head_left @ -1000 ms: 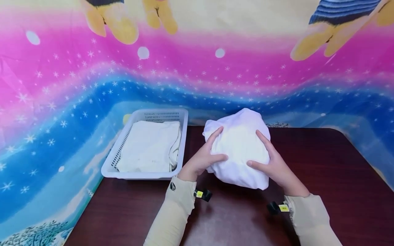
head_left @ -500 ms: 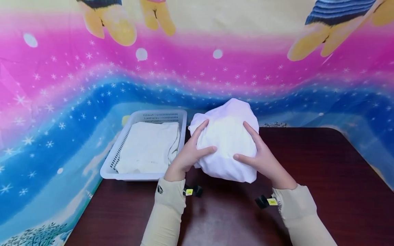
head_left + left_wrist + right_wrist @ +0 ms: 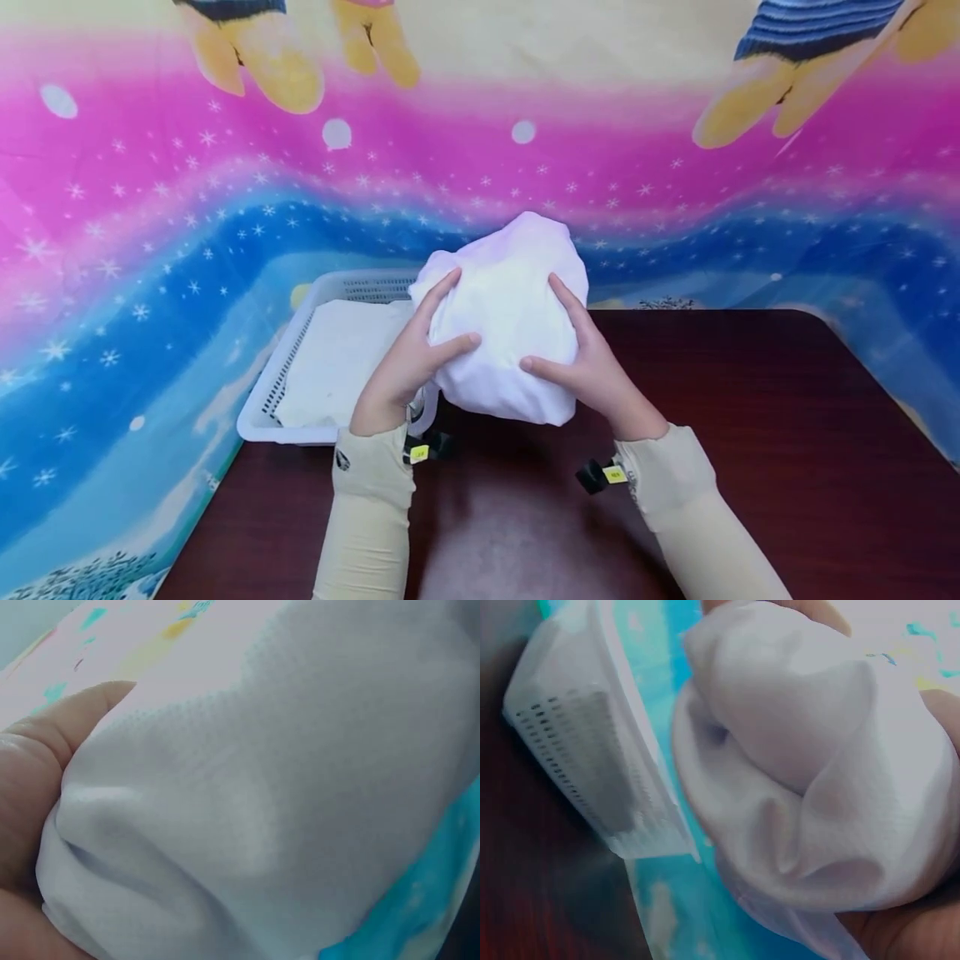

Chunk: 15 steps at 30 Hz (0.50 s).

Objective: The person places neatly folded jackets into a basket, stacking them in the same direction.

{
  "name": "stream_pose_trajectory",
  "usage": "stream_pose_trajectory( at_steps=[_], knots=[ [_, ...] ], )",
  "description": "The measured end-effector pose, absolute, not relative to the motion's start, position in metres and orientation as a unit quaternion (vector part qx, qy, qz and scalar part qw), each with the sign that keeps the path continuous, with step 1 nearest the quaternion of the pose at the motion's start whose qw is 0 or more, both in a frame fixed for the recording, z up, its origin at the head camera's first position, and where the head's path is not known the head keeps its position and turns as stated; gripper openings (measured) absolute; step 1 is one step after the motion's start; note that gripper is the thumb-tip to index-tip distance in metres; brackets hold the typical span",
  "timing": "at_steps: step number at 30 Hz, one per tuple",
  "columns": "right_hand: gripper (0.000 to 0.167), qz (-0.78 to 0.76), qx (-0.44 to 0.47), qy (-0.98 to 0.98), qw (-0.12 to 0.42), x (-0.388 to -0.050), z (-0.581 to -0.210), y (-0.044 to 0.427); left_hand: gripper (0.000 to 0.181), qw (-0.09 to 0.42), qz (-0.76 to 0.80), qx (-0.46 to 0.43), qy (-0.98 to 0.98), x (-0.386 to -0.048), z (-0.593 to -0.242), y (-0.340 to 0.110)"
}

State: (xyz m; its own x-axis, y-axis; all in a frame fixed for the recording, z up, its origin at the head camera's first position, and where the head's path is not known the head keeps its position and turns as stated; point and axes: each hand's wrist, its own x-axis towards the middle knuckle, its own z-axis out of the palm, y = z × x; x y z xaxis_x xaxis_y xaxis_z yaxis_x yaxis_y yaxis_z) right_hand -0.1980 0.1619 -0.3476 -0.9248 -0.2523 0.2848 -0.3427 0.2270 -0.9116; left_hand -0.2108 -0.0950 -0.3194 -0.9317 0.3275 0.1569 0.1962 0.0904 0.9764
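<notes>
A bulky bundle of white cloth (image 3: 510, 325) is held above the table between both hands, its lower edge clear of the tabletop. My left hand (image 3: 408, 354) grips its left side, thumb on the near face. The right hand (image 3: 588, 358) holds the opposite side in much the same way. Soft folds of the cloth (image 3: 802, 787) fill the right wrist view. Coloured marks show on its pale upper surface in the left wrist view. Most of the other fingers are hidden behind the bundle.
On the left of the dark wooden table (image 3: 750, 400) stands a white perforated plastic basket (image 3: 258, 425). A folded white cloth (image 3: 330, 358) lies inside it. The bundle and left hand cover the basket's right part in the head view. A printed backdrop (image 3: 637, 150) hangs behind.
Both hands have carried the cloth bundle left and upward, toward the basket. It now overlaps the basket's right edge in the head view. The grip looks the same.
</notes>
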Motion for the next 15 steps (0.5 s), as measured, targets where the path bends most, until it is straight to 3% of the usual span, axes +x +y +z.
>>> stream_pose_trajectory(
  at_steps=[15],
  knots=[
    [0.104, 0.62, 0.241, -0.745, 0.046, -0.216, -0.337, 0.101, 0.082, -0.003, 0.63, 0.14, 0.764, -0.213, -0.3, -0.148]
  ],
)
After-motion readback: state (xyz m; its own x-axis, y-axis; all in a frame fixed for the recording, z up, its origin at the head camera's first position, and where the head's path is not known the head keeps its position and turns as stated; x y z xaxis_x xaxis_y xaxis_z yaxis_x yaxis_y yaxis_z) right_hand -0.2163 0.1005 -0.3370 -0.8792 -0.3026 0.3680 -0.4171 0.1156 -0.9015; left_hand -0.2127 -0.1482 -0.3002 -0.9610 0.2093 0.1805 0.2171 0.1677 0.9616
